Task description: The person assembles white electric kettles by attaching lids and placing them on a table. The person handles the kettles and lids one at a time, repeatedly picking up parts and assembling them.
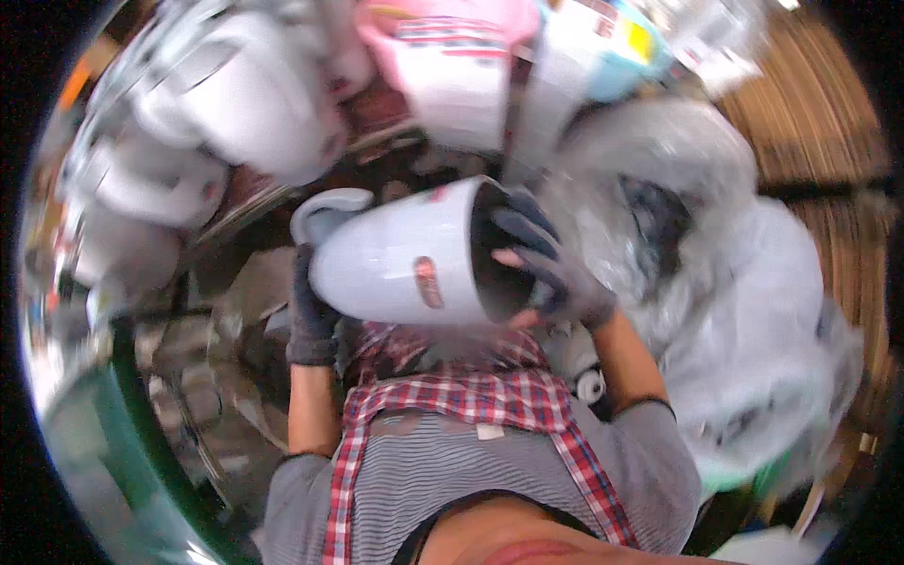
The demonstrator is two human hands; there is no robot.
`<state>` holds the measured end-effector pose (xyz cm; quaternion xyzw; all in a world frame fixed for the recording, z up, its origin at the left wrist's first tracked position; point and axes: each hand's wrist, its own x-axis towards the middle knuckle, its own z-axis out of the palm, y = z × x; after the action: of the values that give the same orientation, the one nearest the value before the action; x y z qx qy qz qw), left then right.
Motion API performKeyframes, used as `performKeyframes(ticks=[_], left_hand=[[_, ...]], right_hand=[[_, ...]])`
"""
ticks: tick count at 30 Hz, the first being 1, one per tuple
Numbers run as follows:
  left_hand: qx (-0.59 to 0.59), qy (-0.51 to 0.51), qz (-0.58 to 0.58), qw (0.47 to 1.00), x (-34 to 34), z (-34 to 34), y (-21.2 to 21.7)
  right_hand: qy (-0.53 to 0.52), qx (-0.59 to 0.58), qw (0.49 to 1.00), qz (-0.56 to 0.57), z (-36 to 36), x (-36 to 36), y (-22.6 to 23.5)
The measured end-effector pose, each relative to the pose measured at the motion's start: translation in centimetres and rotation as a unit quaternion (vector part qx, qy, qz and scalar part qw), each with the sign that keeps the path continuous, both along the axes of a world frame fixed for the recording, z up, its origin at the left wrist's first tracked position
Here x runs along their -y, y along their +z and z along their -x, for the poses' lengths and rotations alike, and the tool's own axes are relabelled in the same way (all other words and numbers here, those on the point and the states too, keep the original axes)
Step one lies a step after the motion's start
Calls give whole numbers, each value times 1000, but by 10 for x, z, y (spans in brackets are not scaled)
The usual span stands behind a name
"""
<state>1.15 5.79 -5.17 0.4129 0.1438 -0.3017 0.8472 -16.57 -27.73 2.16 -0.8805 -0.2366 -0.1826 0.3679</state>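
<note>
A glossy white tapered plastic shell (386,259) lies on its side in front of my chest, its rounded end to the left and a dark hollow opening to the right. An oval reddish label marks its side, and a rounded white loop sticks out at its upper left. My left hand (313,311), in a dark glove, is closed around the rounded end; most of its fingers are hidden behind the shell. At the open end, my right hand (551,268), in a grey glove with bare fingertips, holds the rim, its fingers reaching across the opening. Motion blurs the picture.
Several similar white shells (250,99) stand at the far left. A pink-and-white container (452,66) and a pale blue one (612,47) are at the far side. Crumpled clear plastic bags (744,311) fill the right, beside stacked cardboard (810,85). A green curved edge (132,424) shows at lower left.
</note>
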Motion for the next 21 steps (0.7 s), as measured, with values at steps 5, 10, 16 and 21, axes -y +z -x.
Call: performKeyframes(ticks=[5,10,16,21], left_hand=[[4,21,-36,999,-58,6,-10],[50,-8,-109,993,-54,11,5],[79,39,-92,992,-47,8,-6],[97,59,-117,987,-19,12,3]], right_hand=[[36,-22,984,171,20,-22,21],[25,0,974,227,18,3,2],[-113,-148,980,-76,28,-16,-23],[-136,-61,965,-214,21,-36,-56]])
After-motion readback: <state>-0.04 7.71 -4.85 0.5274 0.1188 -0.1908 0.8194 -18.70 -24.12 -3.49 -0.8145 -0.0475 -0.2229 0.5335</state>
